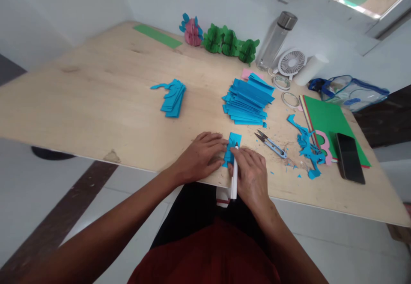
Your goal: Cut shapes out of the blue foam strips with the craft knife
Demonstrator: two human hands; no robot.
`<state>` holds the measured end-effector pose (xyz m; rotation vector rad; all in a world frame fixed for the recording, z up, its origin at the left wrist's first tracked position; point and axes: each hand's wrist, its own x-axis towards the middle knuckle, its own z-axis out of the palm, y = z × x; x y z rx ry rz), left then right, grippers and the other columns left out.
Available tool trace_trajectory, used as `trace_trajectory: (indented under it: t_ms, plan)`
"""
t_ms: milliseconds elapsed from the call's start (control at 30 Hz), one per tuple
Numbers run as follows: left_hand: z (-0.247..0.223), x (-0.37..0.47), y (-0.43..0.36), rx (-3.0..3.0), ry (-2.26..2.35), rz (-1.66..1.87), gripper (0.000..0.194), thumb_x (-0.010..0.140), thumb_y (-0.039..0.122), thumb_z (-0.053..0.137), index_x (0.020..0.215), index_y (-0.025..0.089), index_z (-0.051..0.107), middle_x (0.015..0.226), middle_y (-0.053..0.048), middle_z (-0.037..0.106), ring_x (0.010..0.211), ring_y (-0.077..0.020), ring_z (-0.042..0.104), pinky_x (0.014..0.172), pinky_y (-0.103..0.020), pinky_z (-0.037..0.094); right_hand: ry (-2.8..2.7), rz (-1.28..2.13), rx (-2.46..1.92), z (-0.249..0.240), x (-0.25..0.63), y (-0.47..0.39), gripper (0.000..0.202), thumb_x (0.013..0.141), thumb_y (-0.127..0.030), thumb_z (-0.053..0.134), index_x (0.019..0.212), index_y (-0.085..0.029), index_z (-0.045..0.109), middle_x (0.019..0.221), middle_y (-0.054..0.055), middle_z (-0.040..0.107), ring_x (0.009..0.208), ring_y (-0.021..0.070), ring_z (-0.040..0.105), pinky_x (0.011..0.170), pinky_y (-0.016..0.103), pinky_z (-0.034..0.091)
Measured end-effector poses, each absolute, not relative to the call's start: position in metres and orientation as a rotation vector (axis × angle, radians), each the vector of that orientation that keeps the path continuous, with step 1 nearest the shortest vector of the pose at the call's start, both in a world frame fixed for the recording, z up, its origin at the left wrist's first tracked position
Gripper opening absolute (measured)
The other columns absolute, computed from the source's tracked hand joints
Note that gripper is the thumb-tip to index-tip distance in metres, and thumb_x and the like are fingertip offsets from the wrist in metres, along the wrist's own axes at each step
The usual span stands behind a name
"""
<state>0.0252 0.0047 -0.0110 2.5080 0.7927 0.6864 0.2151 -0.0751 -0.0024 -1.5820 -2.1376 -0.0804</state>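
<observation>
A small blue paper strip (234,139) lies on the wooden table near its front edge, between my hands. My left hand (204,156) rests flat beside it, fingers spread, with the fingertips at the strip's left side. A white pen (235,177) is held in my right hand (251,170), its dark tip pointing away from me over the paper. The fingers of my right hand are closed round the pen and partly cover the strip's right side.
Folded blue papers (248,100) are piled behind my hands, with cut blue pieces (175,99) further left. Thread snips (271,143), blue scraps (308,147), a phone (349,158) and green sheets (327,117) lie right. A bottle (276,40) and fan (292,63) stand at the back.
</observation>
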Motion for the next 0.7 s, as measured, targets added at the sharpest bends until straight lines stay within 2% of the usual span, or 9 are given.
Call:
trace_trajectory:
  t_ms: [700]
  plan:
    - [-0.0110, 0.0250, 0.0053, 2.508, 0.803, 0.677, 0.035, 0.089, 0.027, 0.052, 0.121, 0.018, 0.060, 0.134, -0.010, 0.063, 0.132, -0.0292, 0.048, 0.114, -0.053, 0.034, -2.152, -0.064, -1.588, -0.0024, 0.2154, -0.0755, 0.036, 0.094, -0.021, 0.055, 0.129, -0.019, 0.061, 0.118, 0.010, 0.072, 0.116, 0.0274, 0.058, 0.095, 0.042, 0.041]
